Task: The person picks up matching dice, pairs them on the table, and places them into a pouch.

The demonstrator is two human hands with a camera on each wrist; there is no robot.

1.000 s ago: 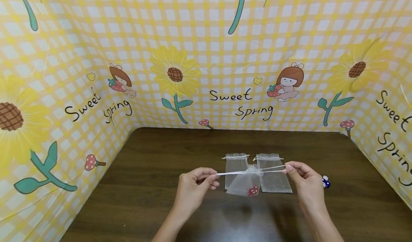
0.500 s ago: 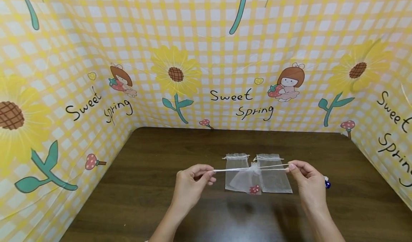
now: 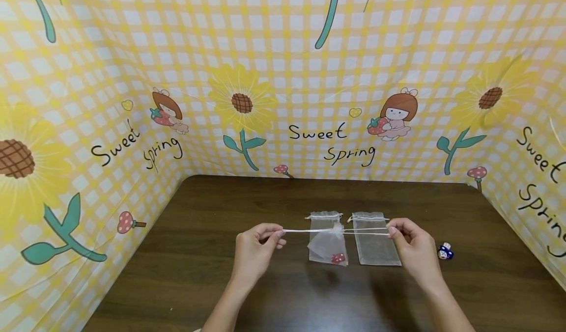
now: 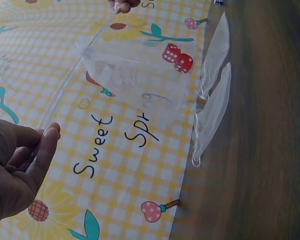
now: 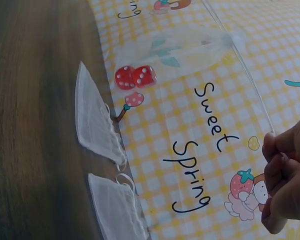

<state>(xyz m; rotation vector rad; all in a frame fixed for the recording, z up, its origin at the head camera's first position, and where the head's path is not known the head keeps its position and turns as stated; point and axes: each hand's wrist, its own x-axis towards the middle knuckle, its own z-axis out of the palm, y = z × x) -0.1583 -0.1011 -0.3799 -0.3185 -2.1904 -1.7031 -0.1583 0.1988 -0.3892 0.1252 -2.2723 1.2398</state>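
A sheer white drawstring pouch (image 3: pixel 325 247) hangs above the table, its neck gathered tight. Two red dice (image 5: pixel 135 76) sit in its bottom corner, also plain in the left wrist view. My left hand (image 3: pixel 256 248) pinches the white drawstring (image 3: pixel 305 231) on one side between thumb and fingers. On the other side my right hand (image 3: pixel 415 248) pinches the opposite loop, its two strands slightly apart. The cord runs taut and nearly level between both hands, with the pouch neck in between.
Two more sheer pouches lie flat on the dark wooden table (image 3: pixel 212 283): a left one (image 3: pixel 325 217) behind the hanging pouch and a right one (image 3: pixel 376 243). Blue and white dice (image 3: pixel 445 251) lie beyond my right hand. A yellow checked cloth (image 3: pixel 274 76) walls the back and sides.
Both hands have shifted a little left and up over the second, still pinching the cord. The pouch with the red dice has swung left, and the blue and white dice show more fully.
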